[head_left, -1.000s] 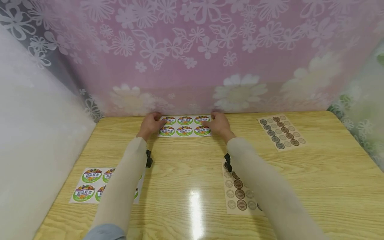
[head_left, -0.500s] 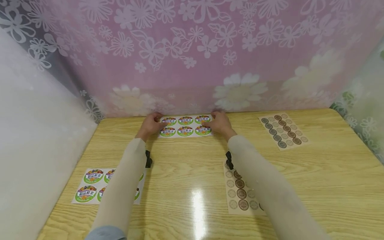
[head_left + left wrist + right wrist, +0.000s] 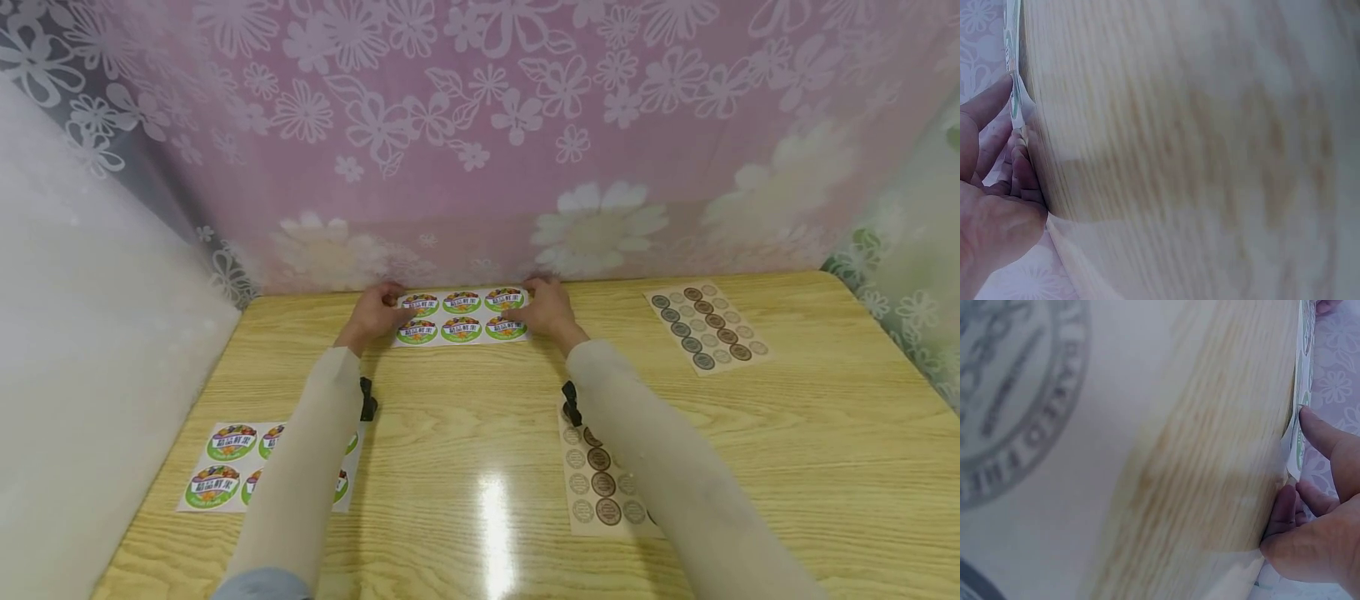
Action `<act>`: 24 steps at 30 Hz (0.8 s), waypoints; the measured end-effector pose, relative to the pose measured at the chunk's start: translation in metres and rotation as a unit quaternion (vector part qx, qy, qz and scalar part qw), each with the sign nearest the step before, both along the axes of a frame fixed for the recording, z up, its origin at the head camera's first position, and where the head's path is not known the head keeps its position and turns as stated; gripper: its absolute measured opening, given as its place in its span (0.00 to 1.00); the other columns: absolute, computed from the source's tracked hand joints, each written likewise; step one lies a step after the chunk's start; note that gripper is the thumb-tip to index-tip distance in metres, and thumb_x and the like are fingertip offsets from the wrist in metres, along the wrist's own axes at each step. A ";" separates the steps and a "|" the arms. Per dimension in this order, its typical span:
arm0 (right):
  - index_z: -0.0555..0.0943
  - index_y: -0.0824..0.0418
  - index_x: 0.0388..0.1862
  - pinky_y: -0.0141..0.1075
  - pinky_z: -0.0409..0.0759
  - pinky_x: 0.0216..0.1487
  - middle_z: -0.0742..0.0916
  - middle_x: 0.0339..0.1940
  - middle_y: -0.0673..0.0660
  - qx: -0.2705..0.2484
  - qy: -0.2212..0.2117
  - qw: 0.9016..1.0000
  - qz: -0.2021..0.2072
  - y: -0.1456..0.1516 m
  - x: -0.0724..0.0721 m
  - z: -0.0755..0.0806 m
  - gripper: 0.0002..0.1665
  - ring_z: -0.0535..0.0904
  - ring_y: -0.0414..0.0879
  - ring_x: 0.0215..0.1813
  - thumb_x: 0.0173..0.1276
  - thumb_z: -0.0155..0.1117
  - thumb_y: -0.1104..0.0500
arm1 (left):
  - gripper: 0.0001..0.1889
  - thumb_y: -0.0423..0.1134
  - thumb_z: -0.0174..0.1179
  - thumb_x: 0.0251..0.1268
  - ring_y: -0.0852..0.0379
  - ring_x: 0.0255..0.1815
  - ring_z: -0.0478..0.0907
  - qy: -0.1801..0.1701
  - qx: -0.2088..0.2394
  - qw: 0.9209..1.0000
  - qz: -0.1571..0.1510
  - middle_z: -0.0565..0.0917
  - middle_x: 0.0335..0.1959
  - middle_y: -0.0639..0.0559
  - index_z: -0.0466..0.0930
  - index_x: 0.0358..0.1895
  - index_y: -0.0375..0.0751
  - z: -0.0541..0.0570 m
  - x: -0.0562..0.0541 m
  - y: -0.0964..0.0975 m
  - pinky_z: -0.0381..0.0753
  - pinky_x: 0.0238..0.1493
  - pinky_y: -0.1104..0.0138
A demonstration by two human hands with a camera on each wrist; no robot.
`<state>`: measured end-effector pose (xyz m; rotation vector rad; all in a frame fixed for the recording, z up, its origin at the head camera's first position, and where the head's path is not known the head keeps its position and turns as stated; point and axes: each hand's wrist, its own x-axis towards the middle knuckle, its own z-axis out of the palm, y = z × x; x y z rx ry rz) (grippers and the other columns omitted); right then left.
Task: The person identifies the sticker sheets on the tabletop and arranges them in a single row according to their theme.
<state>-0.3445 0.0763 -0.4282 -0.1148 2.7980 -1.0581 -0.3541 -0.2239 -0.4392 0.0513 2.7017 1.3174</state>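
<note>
At the far side of the wooden table, both hands hold a white sheet of round fruit stickers (image 3: pixel 461 315) by its two short ends. My left hand (image 3: pixel 372 317) pinches the left end, its thumb on the printed face and the other fingers curled at the edge, as the left wrist view shows. On the right end my right hand (image 3: pixel 549 310) has the same pinch, the thumb (image 3: pixel 1319 428) lying over the stickers. The sheet's ends bend up slightly between thumb and fingers in both wrist views.
A second fruit sticker sheet (image 3: pixel 258 483) lies front left, partly under the left forearm. One sheet of brown and grey round stickers (image 3: pixel 600 529) is partly covered by the right forearm; another such sheet (image 3: pixel 705 332) lies back right. A flowered pink curtain (image 3: pixel 480 183) hangs behind the table.
Both hands keep their hold on the fruit sticker sheet and stay almost in place. The head view has shifted slightly.
</note>
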 end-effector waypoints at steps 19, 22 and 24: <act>0.68 0.61 0.65 0.55 0.66 0.56 0.71 0.63 0.62 -0.013 -0.006 1.000 -0.014 -0.001 0.001 -0.002 0.38 0.57 0.63 0.66 0.61 0.70 0.47 | 0.25 0.33 0.65 0.61 0.43 0.61 0.62 -0.014 0.029 0.999 0.020 0.61 0.70 0.41 0.70 0.60 0.26 0.002 0.000 0.006 0.65 0.60 0.55; 0.68 0.61 0.66 0.55 0.66 0.55 0.72 0.62 0.61 -0.021 -0.006 1.000 -0.019 -0.002 0.002 -0.003 0.38 0.57 0.63 0.66 0.62 0.70 0.48 | 0.25 0.34 0.65 0.61 0.46 0.55 0.64 -0.010 0.025 0.999 0.024 0.66 0.65 0.39 0.71 0.60 0.28 -0.001 -0.001 0.005 0.68 0.54 0.56; 0.67 0.60 0.68 0.55 0.66 0.56 0.72 0.63 0.61 -0.028 -0.007 0.999 -0.020 -0.003 0.003 -0.003 0.39 0.57 0.62 0.66 0.62 0.70 0.48 | 0.26 0.35 0.66 0.61 0.47 0.51 0.65 -0.009 0.021 0.999 0.027 0.69 0.60 0.38 0.70 0.61 0.29 -0.002 -0.001 0.004 0.68 0.51 0.57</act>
